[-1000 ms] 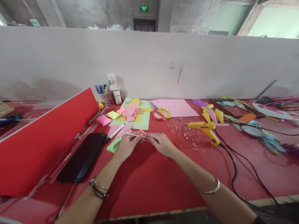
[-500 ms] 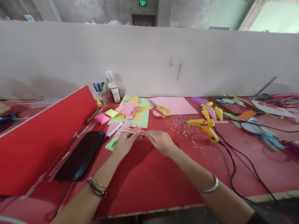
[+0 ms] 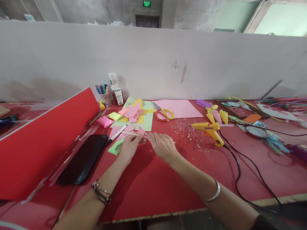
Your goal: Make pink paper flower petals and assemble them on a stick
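My left hand (image 3: 129, 147) pinches a small piece of pink paper (image 3: 141, 130) together with a thin pale stick (image 3: 129, 133), whose end pokes out to the left. Close against it, my right hand (image 3: 163, 147) is closed at the paper's right side, fingers bent over it. The paper stands up in a pointed shape around or along the stick; the fingers hide exactly how. Just left of my left hand lie a light green packet (image 3: 115, 147) and a white marker with a black cap (image 3: 116, 135).
Scissors (image 3: 163, 112) and pink sheets lie ahead, beside cut paper pieces (image 3: 133, 111). A yellow glue gun (image 3: 208, 127) with a black cord rests at right, near scattered scraps. On the left are a black phone-like slab (image 3: 82, 159) and a leaning red board (image 3: 52, 140).
My right hand has shifted slightly left, its fingers now further over the pink paper. The paper's tip stands a little higher; my left hand has hardly moved.
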A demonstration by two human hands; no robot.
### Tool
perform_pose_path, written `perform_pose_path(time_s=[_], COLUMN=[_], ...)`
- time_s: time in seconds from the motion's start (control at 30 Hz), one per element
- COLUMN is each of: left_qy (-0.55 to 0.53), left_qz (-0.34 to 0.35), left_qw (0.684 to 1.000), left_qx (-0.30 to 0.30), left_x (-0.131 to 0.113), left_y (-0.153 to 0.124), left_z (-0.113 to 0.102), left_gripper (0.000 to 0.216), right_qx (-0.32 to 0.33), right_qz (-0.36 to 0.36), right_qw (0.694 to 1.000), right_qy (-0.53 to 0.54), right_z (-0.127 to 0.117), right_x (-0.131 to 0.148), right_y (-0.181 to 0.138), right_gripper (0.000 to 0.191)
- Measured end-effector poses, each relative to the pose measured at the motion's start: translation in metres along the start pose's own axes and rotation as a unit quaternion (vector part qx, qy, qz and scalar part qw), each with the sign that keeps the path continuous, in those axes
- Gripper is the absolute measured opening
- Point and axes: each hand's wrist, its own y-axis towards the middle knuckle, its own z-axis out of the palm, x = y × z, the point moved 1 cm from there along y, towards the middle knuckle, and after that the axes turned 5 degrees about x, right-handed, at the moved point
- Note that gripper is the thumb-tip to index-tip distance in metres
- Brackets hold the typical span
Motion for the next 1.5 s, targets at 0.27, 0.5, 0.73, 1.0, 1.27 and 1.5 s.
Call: perform_pose_path(time_s=[0.27,0.5,0.73,1.0,1.27,1.5], left_qy=[0.021,0.044,0.034,0.04,0.027,0.021], left_qz=[0.021,0.045,0.043,0.035,0.032,0.046], left_qw=[0.999,0.995,0.995,0.994,0.996,0.995], left_qx=[0.034,0.073,0.086,0.091,0.081,0.083], left_x=[-0.003,-0.005,-0.006,-0.006,-0.009,-0.009], left_y=[0.0,-0.001,-0.002,-0.001,-0.003,-0.003], left_z=[-0.001,-0.003,-0.002,-0.003,0.001,0.004], left_gripper=[0.021,0.023,0.021,0.016,0.017,0.015], right_qx=[0.056,0.071,0.072,0.075,0.0,-0.007], right_qz=[-0.01,-0.008,-0.009,-0.013,-0.022,-0.031], right_qw=[0.997,0.988,0.986,0.989,0.999,0.999], right_qy=[0.043,0.135,0.147,0.127,0.045,0.035], right_z=[-0.004,-0.008,-0.005,-0.004,-0.003,-0.002], right_x=[-0.006,-0.008,-0.012,-0.014,-0.01,-0.007], right_y=[-0.002,-0.003,-0.003,-0.003,-0.002,-0.003], right_gripper=[0.022,0.032,0.028,0.029,0.027,0.025])
